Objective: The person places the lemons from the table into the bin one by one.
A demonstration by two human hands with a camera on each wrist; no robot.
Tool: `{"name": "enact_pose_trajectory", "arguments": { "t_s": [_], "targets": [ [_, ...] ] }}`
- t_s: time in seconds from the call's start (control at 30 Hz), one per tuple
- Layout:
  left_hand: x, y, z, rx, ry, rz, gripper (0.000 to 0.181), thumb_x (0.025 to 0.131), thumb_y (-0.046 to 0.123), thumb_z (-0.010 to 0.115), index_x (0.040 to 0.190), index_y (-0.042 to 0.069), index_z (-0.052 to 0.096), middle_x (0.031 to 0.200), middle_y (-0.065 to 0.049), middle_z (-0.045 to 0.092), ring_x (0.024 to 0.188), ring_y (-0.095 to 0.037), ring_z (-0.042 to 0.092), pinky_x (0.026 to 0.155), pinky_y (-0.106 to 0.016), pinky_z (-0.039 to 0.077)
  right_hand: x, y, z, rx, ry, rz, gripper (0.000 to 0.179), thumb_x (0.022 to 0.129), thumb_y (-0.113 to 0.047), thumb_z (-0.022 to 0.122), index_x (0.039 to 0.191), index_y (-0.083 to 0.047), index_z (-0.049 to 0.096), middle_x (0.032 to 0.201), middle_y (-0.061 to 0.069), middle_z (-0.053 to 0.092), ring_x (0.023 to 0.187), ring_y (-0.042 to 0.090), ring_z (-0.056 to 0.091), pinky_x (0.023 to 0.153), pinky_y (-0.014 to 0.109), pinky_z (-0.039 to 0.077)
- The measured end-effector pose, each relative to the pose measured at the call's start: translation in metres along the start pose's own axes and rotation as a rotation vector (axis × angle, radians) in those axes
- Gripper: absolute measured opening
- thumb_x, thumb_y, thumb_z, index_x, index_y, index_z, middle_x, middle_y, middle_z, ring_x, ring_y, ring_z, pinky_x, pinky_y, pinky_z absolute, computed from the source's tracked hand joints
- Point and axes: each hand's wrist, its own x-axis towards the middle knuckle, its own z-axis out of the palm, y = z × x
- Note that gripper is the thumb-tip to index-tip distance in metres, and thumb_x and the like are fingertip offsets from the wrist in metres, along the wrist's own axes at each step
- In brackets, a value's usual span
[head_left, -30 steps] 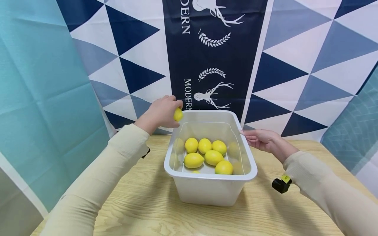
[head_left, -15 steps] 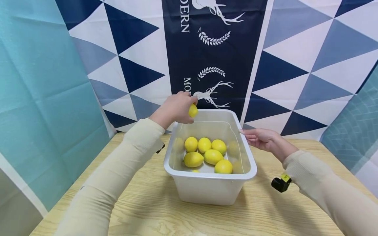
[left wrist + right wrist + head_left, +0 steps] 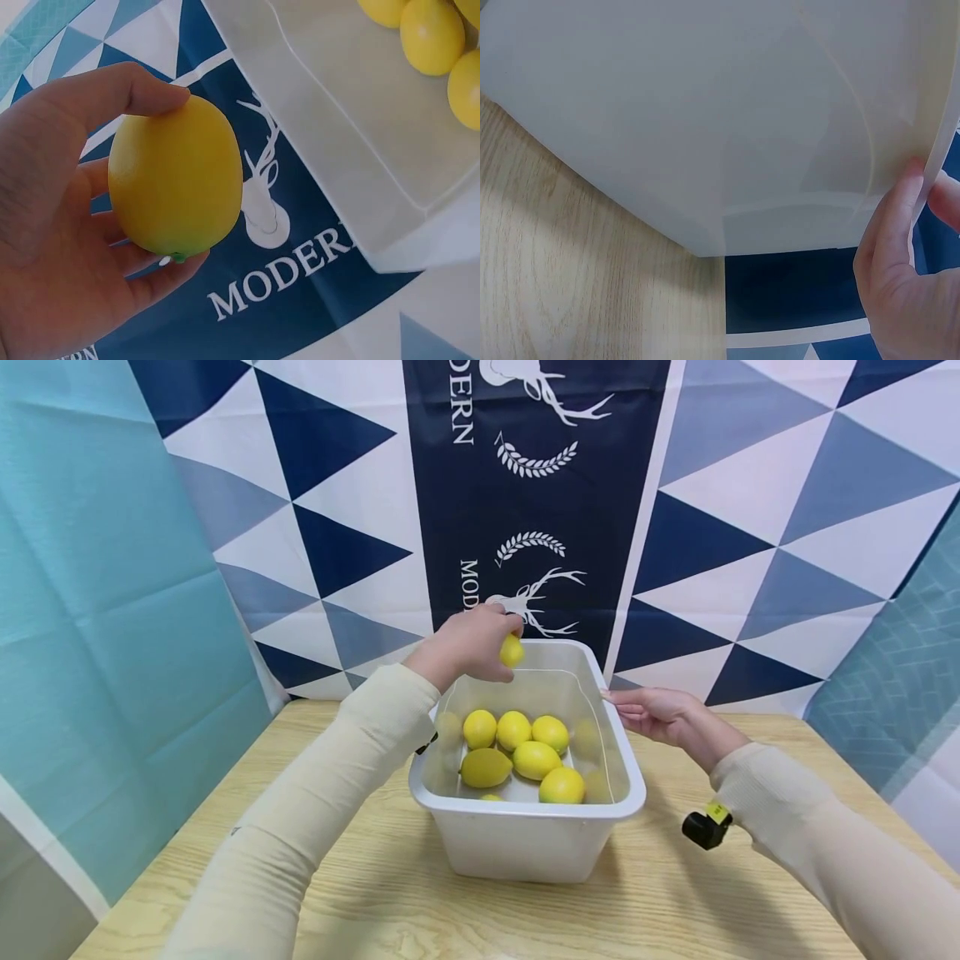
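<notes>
A yellow lemon (image 3: 176, 176) with a green stem end is gripped in my left hand (image 3: 476, 642), thumb on one side and fingers behind it. This hand hovers over the far left part of a white plastic bin (image 3: 517, 845), about level with the rim. Inside the bin, several lemons (image 3: 536, 761) lie on the floor, one partly hidden by the near wall. On the other side, my right hand (image 3: 663, 714) pinches the bin's right rim. In the right wrist view, its fingers (image 3: 889, 225) lie along the outer wall and the thumb is over the rim.
The bin stands on a light wooden table (image 3: 360, 877), close to its back edge. Behind hangs a patterned cloth (image 3: 330, 527) with triangles and deer heads. A teal cloth (image 3: 112, 610) hangs at the left, another at the right.
My left hand has moved right with the lemon, from beside the bin's left rim to above the bin. My right hand stays on the rim, and the lemons inside keep their places.
</notes>
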Motion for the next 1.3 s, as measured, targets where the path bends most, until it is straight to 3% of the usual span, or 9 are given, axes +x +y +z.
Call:
{"name": "enact_pose_trajectory", "arguments": {
  "t_s": [0.3, 0.5, 0.7, 0.9, 1.07, 1.13, 1.2, 1.3],
  "targets": [
    [-0.004, 0.002, 0.006, 0.004, -0.045, 0.009, 0.050, 0.080, 0.030, 0.069, 0.127, 0.019, 0.055, 0.120, -0.003, 0.056, 0.106, -0.020, 0.055, 0.090, -0.036, 0.054, 0.002, 0.002, 0.001, -0.001, 0.005, 0.004, 0.007, 0.085, -0.012, 0.072, 0.079, -0.013, 0.070, 0.077, -0.001, 0.074, 0.073, 0.008, 0.071, 0.074, 0.018, 0.058],
    [-0.014, -0.002, 0.002, 0.037, -0.031, 0.003, 0.050, 0.082, 0.031, 0.068, 0.129, 0.022, 0.054, 0.126, -0.002, 0.055, 0.113, -0.020, 0.054, 0.094, -0.039, 0.053, 0.002, 0.000, 0.001, -0.001, 0.001, 0.004, 0.009, 0.088, -0.011, 0.069, 0.079, -0.013, 0.070, 0.078, -0.001, 0.073, 0.074, 0.008, 0.071, 0.075, 0.018, 0.058],
    [-0.031, -0.016, -0.002, 0.012, 0.011, -0.024, 0.051, 0.082, 0.031, 0.068, 0.130, 0.022, 0.054, 0.130, -0.001, 0.056, 0.120, -0.022, 0.051, 0.102, -0.040, 0.049, 0.003, -0.001, -0.001, -0.001, 0.003, 0.010, 0.012, 0.090, -0.014, 0.067, 0.078, -0.014, 0.070, 0.077, -0.001, 0.073, 0.073, 0.007, 0.071, 0.074, 0.016, 0.058],
    [-0.049, -0.038, 0.006, -0.066, 0.061, -0.051, 0.050, 0.083, 0.031, 0.066, 0.131, 0.020, 0.055, 0.138, -0.003, 0.053, 0.126, -0.024, 0.050, 0.108, -0.043, 0.045, 0.000, 0.000, -0.002, -0.032, 0.020, 0.011, 0.012, 0.090, -0.015, 0.067, 0.078, -0.015, 0.070, 0.079, -0.002, 0.073, 0.074, 0.007, 0.071, 0.074, 0.016, 0.058],
    [-0.064, -0.055, 0.016, -0.155, 0.107, -0.117, 0.051, 0.085, 0.036, 0.065, 0.132, 0.019, 0.053, 0.141, -0.003, 0.052, 0.132, -0.025, 0.046, 0.112, -0.046, 0.041, -0.003, -0.001, -0.002, -0.179, 0.062, -0.050, 0.012, 0.089, -0.019, 0.068, 0.077, -0.018, 0.071, 0.080, -0.007, 0.072, 0.076, 0.004, 0.070, 0.076, 0.016, 0.057],
    [-0.069, -0.061, 0.020, -0.181, 0.148, -0.142, 0.053, 0.086, 0.037, 0.065, 0.134, 0.019, 0.051, 0.143, -0.004, 0.050, 0.134, -0.026, 0.044, 0.113, -0.048, 0.038, -0.005, -0.002, -0.002, -0.289, 0.084, -0.100, 0.011, 0.089, -0.022, 0.068, 0.091, -0.012, 0.071, 0.080, -0.010, 0.071, 0.077, 0.002, 0.070, 0.077, 0.016, 0.057],
    [-0.073, -0.066, 0.023, -0.199, 0.197, -0.164, 0.056, 0.087, 0.038, 0.064, 0.137, 0.017, 0.049, 0.145, -0.004, 0.049, 0.136, -0.027, 0.042, 0.114, -0.050, 0.036, -0.007, -0.003, -0.002, -0.435, 0.111, -0.148, 0.033, 0.091, -0.028, 0.067, 0.113, -0.004, 0.066, 0.081, -0.014, 0.070, 0.078, -0.001, 0.068, 0.079, 0.016, 0.057],
    [-0.079, -0.071, 0.029, -0.228, 0.259, -0.192, 0.058, 0.088, 0.041, 0.062, 0.139, 0.017, 0.046, 0.147, -0.005, 0.047, 0.136, -0.029, 0.041, 0.113, -0.052, 0.035, -0.012, -0.004, -0.004, -0.643, 0.149, -0.204, 0.069, 0.093, -0.040, 0.061, 0.139, 0.008, 0.041, 0.093, -0.010, 0.070, 0.082, -0.003, 0.067, 0.083, 0.019, 0.057]
  ]
}}
